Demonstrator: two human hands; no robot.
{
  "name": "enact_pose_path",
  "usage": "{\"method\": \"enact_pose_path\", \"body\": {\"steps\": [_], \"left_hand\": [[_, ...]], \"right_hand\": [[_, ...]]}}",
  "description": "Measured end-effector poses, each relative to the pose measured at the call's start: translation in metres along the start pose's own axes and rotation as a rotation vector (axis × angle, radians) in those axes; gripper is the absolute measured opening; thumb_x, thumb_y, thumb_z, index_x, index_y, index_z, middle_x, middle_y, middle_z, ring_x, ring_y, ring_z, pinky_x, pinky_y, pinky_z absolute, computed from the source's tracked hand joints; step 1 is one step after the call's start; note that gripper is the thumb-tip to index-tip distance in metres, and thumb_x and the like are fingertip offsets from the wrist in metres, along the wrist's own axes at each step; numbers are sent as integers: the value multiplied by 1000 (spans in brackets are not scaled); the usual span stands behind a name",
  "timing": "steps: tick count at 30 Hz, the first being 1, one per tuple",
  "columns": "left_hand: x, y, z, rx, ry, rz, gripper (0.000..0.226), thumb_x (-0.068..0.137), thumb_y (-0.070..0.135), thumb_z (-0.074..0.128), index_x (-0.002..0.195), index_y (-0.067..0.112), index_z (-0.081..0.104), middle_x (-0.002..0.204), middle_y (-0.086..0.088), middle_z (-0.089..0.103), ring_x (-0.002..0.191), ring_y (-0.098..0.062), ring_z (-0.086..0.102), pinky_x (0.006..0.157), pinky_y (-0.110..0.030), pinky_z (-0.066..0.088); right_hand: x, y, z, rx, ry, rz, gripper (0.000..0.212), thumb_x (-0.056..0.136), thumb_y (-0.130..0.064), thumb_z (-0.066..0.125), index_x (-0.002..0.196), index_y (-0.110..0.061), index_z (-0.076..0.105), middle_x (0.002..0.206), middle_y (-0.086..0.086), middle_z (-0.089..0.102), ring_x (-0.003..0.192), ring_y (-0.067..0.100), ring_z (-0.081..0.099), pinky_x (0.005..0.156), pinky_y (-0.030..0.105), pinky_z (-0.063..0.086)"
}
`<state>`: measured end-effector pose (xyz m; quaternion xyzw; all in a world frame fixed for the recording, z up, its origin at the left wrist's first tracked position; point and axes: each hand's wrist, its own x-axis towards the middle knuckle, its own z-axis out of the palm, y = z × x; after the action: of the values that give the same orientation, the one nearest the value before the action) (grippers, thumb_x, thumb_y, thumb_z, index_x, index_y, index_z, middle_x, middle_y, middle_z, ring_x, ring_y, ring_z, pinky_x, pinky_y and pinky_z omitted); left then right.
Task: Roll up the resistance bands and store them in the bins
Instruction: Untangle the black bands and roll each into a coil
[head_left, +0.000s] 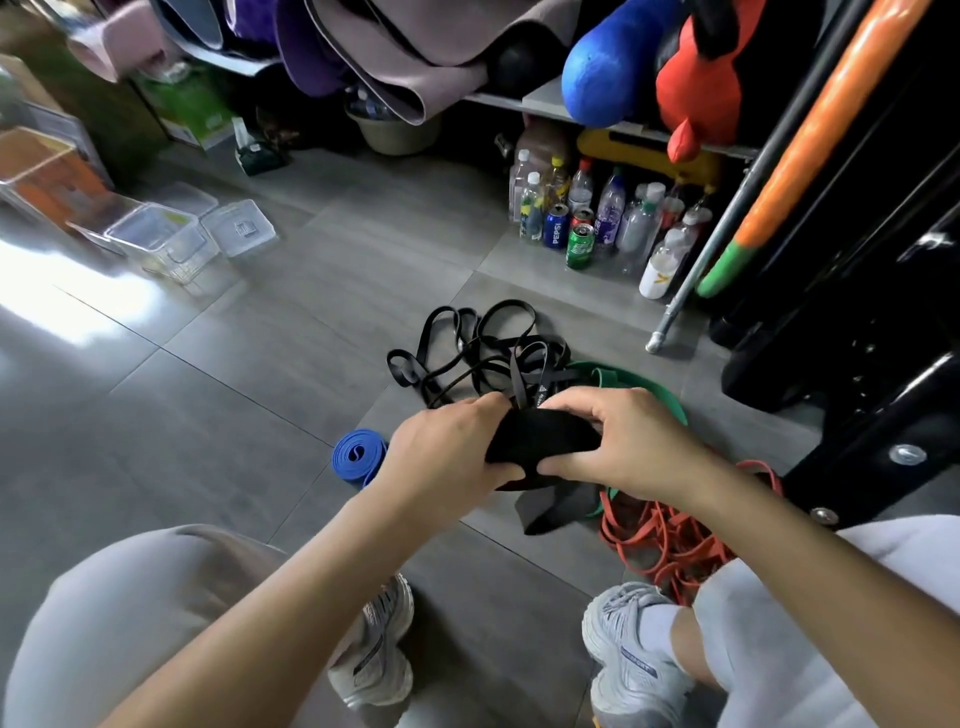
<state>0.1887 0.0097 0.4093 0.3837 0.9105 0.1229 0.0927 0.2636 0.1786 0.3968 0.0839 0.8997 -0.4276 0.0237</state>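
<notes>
A wide black resistance band (540, 441) is partly rolled into a thick coil held above the floor. My left hand (441, 447) grips its left side and my right hand (618, 441) grips its right side, thumbs underneath. Its loose tail (550, 512) hangs down to the floor. Behind the coil lies a tangle of thin black bands (478, 353). A green band (644, 387) curves to the right of it. Orange-red bands (665, 540) lie piled by my right foot. A rolled blue band (358, 457) sits on the floor left of my left hand. Clear plastic bins (161, 239) stand at the far left.
Several bottles and cans (597, 223) stand under a shelf at the back right. A metal pole (691, 280) and an orange-green foam bar (779, 171) lean on a black rack (857, 312) at the right. Yoga mats (395, 57) hang over the shelf. My shoes (374, 654) are below.
</notes>
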Motion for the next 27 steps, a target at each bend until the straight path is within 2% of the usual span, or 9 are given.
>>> {"method": "enact_pose_path", "body": {"steps": [5,8,12,16,18,21,24,26,27], "left_hand": [[-1,-4,-11,-274,97,-67,33,74,33,73,101,22,58,68,13,50,75,-18,53,66,-29,43],[0,-10,-14,-502,113,-142,30,68,25,79,92,28,61,78,9,64,80,-16,61,73,-29,48],[2,-12,-17,-759,110,-181,37,64,15,83,81,38,60,84,12,71,81,-2,66,75,-15,50],[1,-8,-12,-1023,72,-188,36,66,4,81,92,24,66,85,6,73,81,-11,70,74,-23,56],[1,-6,-10,-1123,39,-174,35,68,1,78,98,14,65,87,1,72,82,-15,69,71,-24,55],[2,-3,-9,-937,-72,-172,35,71,11,79,96,23,59,89,6,68,83,-12,66,69,-22,54],[3,-1,-7,-507,-116,-91,58,65,32,83,113,28,51,107,12,60,99,-9,57,84,-28,48],[3,2,-5,-305,-121,-13,77,63,42,81,129,29,43,121,13,55,110,-9,53,90,-31,44],[4,3,-3,-229,-150,0,77,63,45,80,129,31,43,121,12,57,109,-11,55,88,-30,44]], "right_hand": [[-2,4,-18,220,-84,1,43,67,-9,83,103,-25,66,97,-12,72,93,-3,65,81,9,46],[-2,13,-24,306,-95,3,45,65,-3,83,105,-18,68,99,-5,73,97,6,67,87,17,50],[-4,19,-24,474,-86,-27,52,57,-11,80,107,-13,65,103,0,73,98,12,68,87,21,51],[-6,19,-23,667,-65,-53,57,56,-26,85,108,-15,66,103,4,73,97,15,67,84,24,53],[-7,17,-22,709,-4,-63,50,59,-20,82,106,-14,66,99,1,73,94,13,68,82,22,53],[-9,15,-20,684,-8,-59,42,60,-5,74,101,-11,67,90,0,74,85,11,69,75,21,54],[-8,17,-13,476,-42,-26,39,62,-1,82,97,-16,70,92,5,75,85,16,70,82,35,57],[-7,20,-5,277,-44,-23,34,60,-13,86,90,-22,73,86,3,74,83,19,71,83,46,56],[-7,20,-2,187,-48,-32,35,58,-24,85,90,-24,72,83,2,74,82,20,70,81,48,55]]}}
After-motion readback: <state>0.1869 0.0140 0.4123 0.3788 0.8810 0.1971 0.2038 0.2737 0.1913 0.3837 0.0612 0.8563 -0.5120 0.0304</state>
